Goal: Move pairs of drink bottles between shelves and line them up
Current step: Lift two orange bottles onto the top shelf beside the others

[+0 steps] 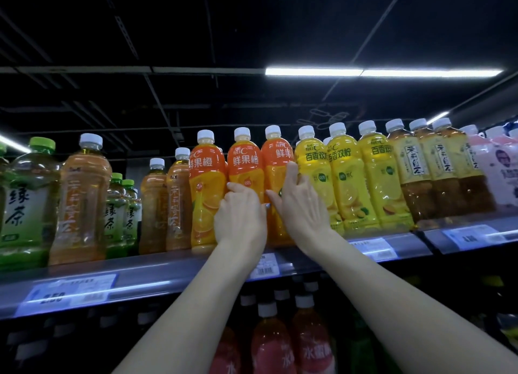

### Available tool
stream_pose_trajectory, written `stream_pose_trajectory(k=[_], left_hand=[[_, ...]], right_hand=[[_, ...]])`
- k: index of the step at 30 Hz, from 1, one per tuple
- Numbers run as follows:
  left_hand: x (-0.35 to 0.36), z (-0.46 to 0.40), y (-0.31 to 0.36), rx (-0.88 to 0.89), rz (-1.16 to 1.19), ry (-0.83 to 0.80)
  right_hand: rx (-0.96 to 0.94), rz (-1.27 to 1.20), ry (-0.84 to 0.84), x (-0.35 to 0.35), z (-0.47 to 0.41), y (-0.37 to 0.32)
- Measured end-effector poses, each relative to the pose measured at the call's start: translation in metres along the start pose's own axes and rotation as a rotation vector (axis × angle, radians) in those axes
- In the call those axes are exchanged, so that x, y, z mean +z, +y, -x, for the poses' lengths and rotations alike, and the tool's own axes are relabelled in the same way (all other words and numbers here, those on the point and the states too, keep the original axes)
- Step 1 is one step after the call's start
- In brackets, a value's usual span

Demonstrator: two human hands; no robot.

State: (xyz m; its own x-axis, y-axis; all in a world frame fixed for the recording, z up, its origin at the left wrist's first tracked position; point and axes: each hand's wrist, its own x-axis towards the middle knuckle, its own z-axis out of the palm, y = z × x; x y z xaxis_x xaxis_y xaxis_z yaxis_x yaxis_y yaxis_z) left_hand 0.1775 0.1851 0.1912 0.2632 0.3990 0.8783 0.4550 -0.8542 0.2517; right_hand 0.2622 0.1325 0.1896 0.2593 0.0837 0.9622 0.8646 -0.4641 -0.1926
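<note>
Your left hand (240, 216) is wrapped around the middle orange juice bottle (244, 160), labelled 鲜果橙, on the top shelf (157, 275). Your right hand (301, 205) curls its fingers (291, 172) around the third orange bottle (276, 155), just at 3 o'clock of the first, thumb spread toward your left hand. Both bottles stand upright in the front row. Further toward 3 o'clock stand yellow bottles (343, 177) reading 百香双柠; toward 9 o'clock, green 绿茶 bottles (28, 200). A price tag (56, 295) reads 2.50.
</note>
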Motion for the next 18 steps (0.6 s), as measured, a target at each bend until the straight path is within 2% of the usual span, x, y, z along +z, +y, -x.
stream_pose_trajectory(k=[3, 11, 15, 18], left_hand=[[0.0, 0.001, -0.001, -0.01, 0.008, -0.017], [0.004, 0.001, -0.005, -0.002, -0.01, 0.009], [0.009, 0.005, -0.005, -0.013, 0.041, -0.017], [0.01, 0.012, -0.009, 0.014, 0.089, 0.025]], right_hand=[[0.005, -0.028, -0.051, 0.004, 0.004, 0.001], [-0.018, -0.061, -0.026, -0.002, -0.001, 0.005], [-0.019, -0.076, -0.02, -0.001, 0.004, 0.006], [-0.012, -0.084, -0.047, 0.0, 0.011, 0.006]])
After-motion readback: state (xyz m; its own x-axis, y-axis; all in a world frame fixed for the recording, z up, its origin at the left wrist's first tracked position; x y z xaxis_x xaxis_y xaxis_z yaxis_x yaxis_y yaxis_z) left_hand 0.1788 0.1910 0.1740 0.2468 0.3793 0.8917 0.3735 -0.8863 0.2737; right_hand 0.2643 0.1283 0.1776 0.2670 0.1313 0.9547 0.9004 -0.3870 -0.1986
